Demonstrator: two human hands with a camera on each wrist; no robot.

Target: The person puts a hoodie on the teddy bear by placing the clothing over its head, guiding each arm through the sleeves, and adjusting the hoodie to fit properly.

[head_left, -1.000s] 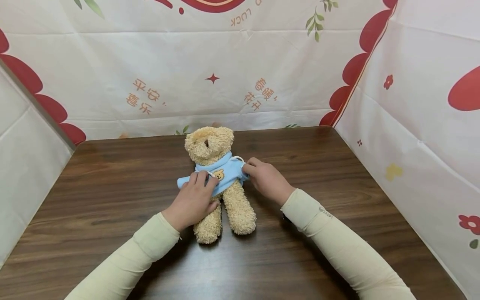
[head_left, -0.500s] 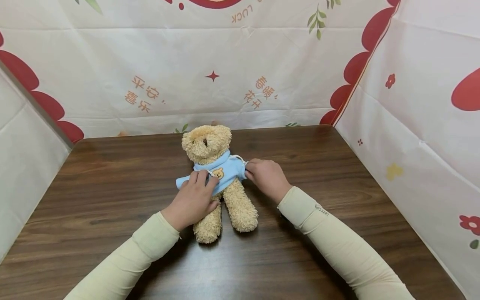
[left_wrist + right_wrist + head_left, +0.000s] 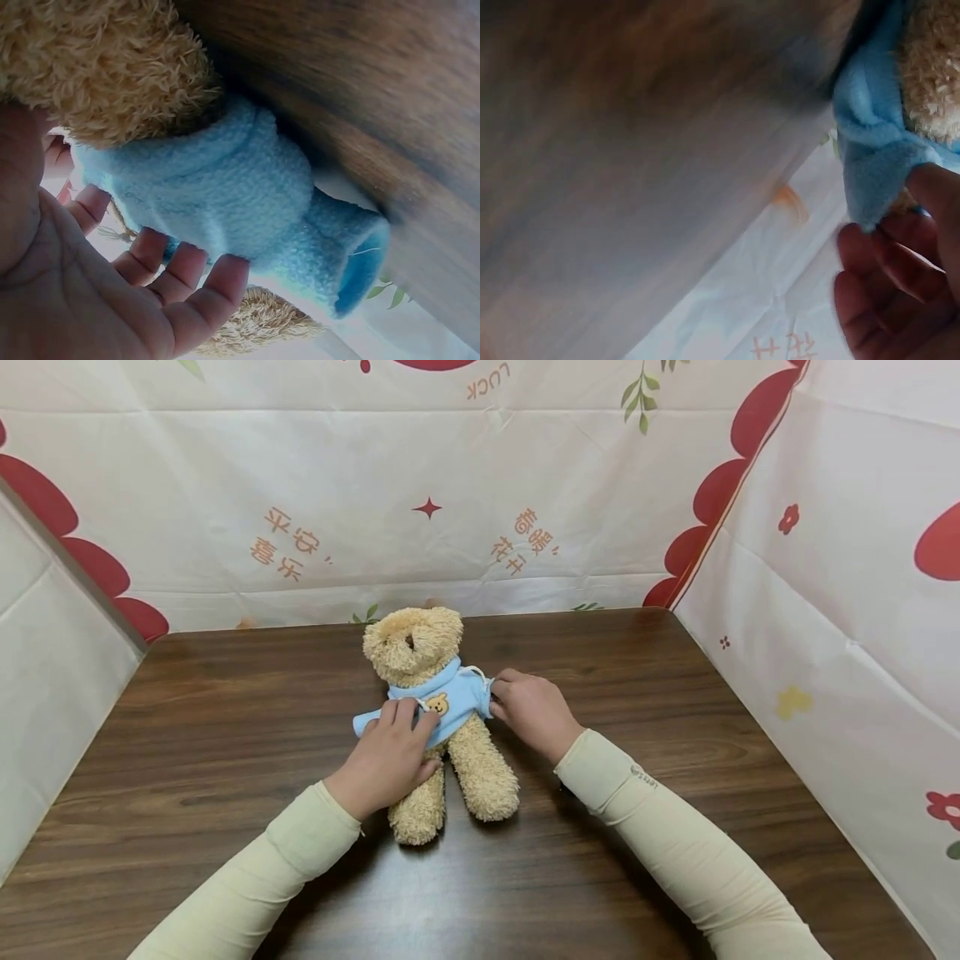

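A tan teddy bear (image 3: pixel 486 768) lies on its back in the head view, head toward the far table edge. It wears a light blue hoodie (image 3: pixel 457 712) with a small bear face printed on the chest and a white cord by the neck. My left hand (image 3: pixel 386 760) rests on the hoodie's front with its fingertips. In the left wrist view these fingers are loosely bent against the blue cloth, near a hollow sleeve (image 3: pixel 341 255). My right hand (image 3: pixel 534 714) pinches the cuff of the other sleeve (image 3: pixel 881 176) between thumb and fingers. No bear arm shows clearly at either cuff.
The brown wooden table (image 3: pixel 225 777) lies under the bear. A white printed cloth (image 3: pixel 360 468) hangs behind its far edge, with white walls at the left and the right (image 3: pixel 847 610).
The bear's head has shifted slightly left, and its leg on the right slightly right. My right hand keeps close to the sleeve's end. The left hand has stayed in place.
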